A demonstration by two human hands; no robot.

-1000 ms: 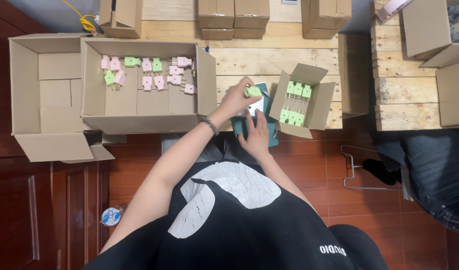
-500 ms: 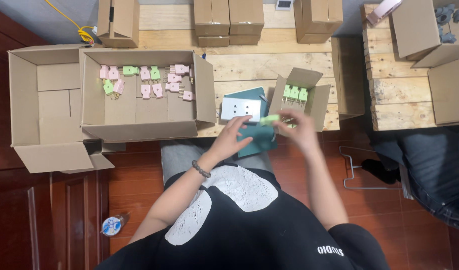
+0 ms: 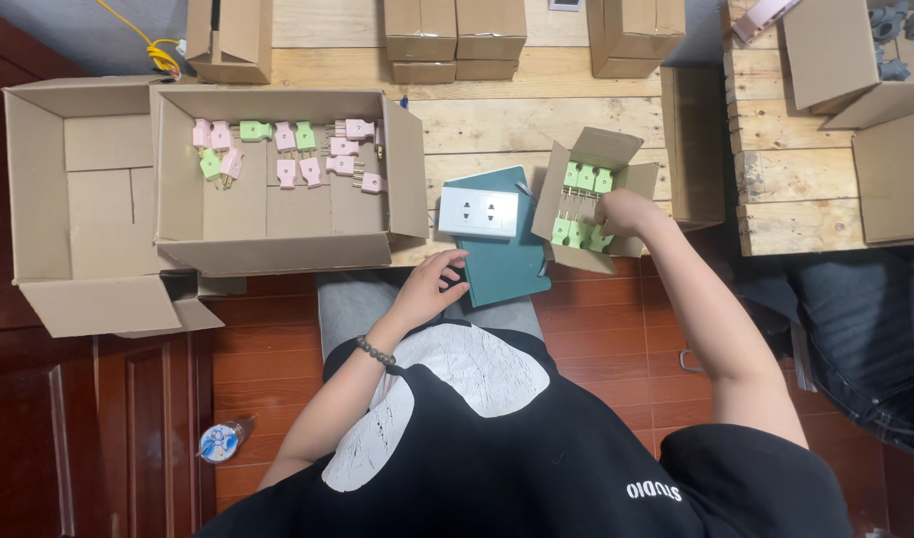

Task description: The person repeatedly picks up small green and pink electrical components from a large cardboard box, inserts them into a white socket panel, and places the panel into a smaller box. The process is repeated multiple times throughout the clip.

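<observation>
My right hand reaches into a small open cardboard box holding two rows of green plugs. Its fingers are curled on a green plug at the lower row. My left hand rests on the near edge of a teal board on my lap, fingers loosely apart and holding nothing. A grey-white double socket block lies on the board's top, between my two hands.
A large open carton at the left holds pink plugs and a few green ones. An empty open carton stands further left. More closed boxes line the wooden pallet table's back. Another person's legs are at the right.
My right hand carried a green plug from in front of the socket block over to the small box. My left hand drew back from the socket to the board's near edge.
</observation>
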